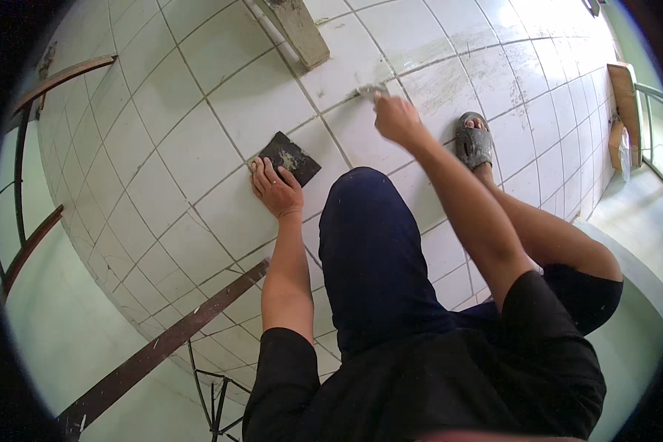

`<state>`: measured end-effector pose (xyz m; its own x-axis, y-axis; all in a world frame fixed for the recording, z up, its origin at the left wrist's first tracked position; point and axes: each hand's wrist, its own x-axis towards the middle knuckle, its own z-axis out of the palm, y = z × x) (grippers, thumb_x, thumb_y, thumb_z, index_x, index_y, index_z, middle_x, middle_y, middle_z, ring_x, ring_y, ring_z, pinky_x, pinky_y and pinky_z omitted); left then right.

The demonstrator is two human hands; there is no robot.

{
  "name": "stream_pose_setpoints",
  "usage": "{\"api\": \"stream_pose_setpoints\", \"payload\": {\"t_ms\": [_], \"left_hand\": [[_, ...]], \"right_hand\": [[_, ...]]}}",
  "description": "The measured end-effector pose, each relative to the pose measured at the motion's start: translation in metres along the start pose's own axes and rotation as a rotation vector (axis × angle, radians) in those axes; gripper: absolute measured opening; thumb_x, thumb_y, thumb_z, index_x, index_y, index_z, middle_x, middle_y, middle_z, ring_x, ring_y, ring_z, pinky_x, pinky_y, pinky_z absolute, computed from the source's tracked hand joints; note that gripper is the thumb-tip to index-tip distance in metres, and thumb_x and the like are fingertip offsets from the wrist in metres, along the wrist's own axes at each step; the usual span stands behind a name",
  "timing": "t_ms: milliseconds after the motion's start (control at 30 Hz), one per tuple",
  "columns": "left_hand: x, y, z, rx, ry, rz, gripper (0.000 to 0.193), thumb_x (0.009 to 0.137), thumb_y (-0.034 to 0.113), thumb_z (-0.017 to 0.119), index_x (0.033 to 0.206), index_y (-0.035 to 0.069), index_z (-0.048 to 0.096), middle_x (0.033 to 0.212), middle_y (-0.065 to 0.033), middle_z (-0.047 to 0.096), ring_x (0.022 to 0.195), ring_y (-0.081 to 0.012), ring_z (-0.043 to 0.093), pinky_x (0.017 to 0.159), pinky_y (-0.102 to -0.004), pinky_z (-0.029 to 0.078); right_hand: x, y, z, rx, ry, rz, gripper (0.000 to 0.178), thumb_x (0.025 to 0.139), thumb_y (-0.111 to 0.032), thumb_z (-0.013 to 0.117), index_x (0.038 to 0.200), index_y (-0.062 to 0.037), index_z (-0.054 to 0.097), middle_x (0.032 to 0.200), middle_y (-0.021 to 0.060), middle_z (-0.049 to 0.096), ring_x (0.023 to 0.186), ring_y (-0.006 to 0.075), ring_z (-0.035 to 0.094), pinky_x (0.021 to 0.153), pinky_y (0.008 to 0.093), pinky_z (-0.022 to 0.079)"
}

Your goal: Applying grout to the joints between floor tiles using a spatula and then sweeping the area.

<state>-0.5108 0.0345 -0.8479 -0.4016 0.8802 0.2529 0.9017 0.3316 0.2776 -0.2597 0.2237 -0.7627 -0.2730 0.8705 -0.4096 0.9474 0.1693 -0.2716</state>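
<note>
1. On the white floor tiles (191,140), a flat black square plate (308,172) is laid, with pale smears (294,157) on its top.
2. Over its left edge, the left hand (277,193) is rested. Its fingers are held close together, with the thumb apart. Whether the plate is pinched cannot be told.
3. Ahead and to the right of the plate, a small grey tool (371,90), maybe a scraper, is held low near the tiles. It is gripped by the curled fingers of the right hand (396,121). Its shape is blurred.
4. The plate looks thin and light, so it should be easily lifted. Wet smears could be slippery, so it is best held by a bare edge.
5. The tool seems light, and probably stiff at its tip. It is best held firmly at its back end.
</note>
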Motion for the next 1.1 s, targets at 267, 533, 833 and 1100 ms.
{"api": "stream_pose_setpoints", "payload": {"t_ms": [267, 533, 833, 1100], "left_hand": [[0.000, -0.002, 0.004, 0.029, 0.017, 0.012, 0.043, 0.100, 0.024, 0.048, 0.135, -0.001, 0.054, 0.141, -0.0166, 0.053, 0.138, -0.0328, 0.045, 0.117, -0.0499, 0.031], [0.000, -0.004, 0.003, 0.031, 0.004, 0.001, 0.043, 0.098, 0.023, 0.050, 0.135, 0.001, 0.054, 0.141, -0.0168, 0.053, 0.137, -0.0335, 0.045, 0.116, -0.0508, 0.032], [-0.002, -0.017, 0.004, 0.045, 0.043, 0.030, 0.042, 0.098, 0.022, 0.050, 0.134, 0.000, 0.054, 0.141, -0.0178, 0.053, 0.136, -0.0341, 0.046, 0.115, -0.0514, 0.034], [-0.002, -0.009, 0.002, 0.056, -0.008, 0.003, 0.042, 0.100, 0.023, 0.049, 0.136, 0.002, 0.053, 0.142, -0.0166, 0.052, 0.137, -0.0333, 0.045, 0.116, -0.0499, 0.033]], "right_hand": [[-0.005, -0.070, 0.000, 0.276, -0.122, 0.214, 0.039, 0.095, -0.012, 0.045, 0.125, 0.0094, 0.059, 0.104, 0.0290, 0.070, 0.100, 0.0433, 0.069, 0.086, 0.0497, 0.056], [0.025, -0.078, -0.020, 0.436, -0.131, 0.305, 0.026, 0.088, -0.007, 0.050, 0.091, 0.0098, 0.069, 0.100, 0.0313, 0.070, 0.098, 0.0396, 0.071, 0.085, 0.0481, 0.057], [0.029, -0.080, -0.039, 0.630, -0.288, 0.546, 0.024, 0.088, -0.009, 0.051, 0.092, 0.0080, 0.067, 0.098, 0.0309, 0.070, 0.094, 0.0406, 0.072, 0.081, 0.0481, 0.058], [0.029, -0.065, -0.044, 0.681, -0.202, 0.631, 0.026, 0.086, -0.008, 0.053, 0.092, 0.0124, 0.067, 0.097, 0.0351, 0.068, 0.096, 0.0477, 0.069, 0.088, 0.0508, 0.055]]}}
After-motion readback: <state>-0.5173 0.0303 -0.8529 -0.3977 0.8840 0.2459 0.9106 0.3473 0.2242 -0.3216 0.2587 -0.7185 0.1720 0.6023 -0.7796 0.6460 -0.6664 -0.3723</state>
